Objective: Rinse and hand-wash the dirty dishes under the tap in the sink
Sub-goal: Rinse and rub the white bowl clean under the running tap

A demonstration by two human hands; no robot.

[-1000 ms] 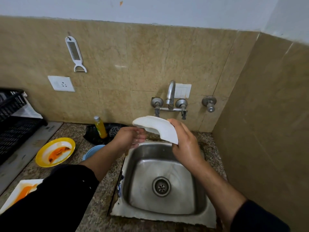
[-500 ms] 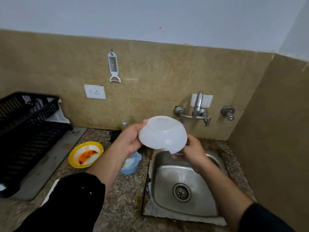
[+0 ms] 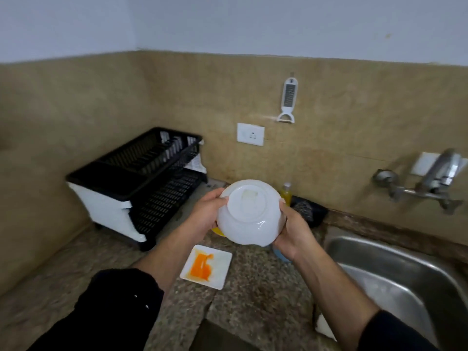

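A white bowl (image 3: 249, 214) is held upside down above the counter, its base facing me. My left hand (image 3: 205, 214) grips its left side and my right hand (image 3: 293, 231) grips its right side. The steel sink (image 3: 395, 277) lies at the right, with the wall tap (image 3: 440, 173) above it; no water is seen running. A white square plate (image 3: 220, 274) smeared with orange sauce lies on the counter below the bowl. A yellow plate (image 3: 217, 231) and a blue bowl (image 3: 279, 254) peek out from behind the white bowl and my hands.
A black two-tier dish rack (image 3: 141, 183) stands on the counter at the left against the wall. A yellow soap bottle (image 3: 286, 193) and a dark scrubber (image 3: 307, 211) sit by the wall behind the bowl. A peeler (image 3: 288, 100) hangs above a wall socket (image 3: 250, 134).
The bowl left the tap and sink and moved left over the counter, now held by both hands base up. My view swung left, bringing the whole dish rack into sight.
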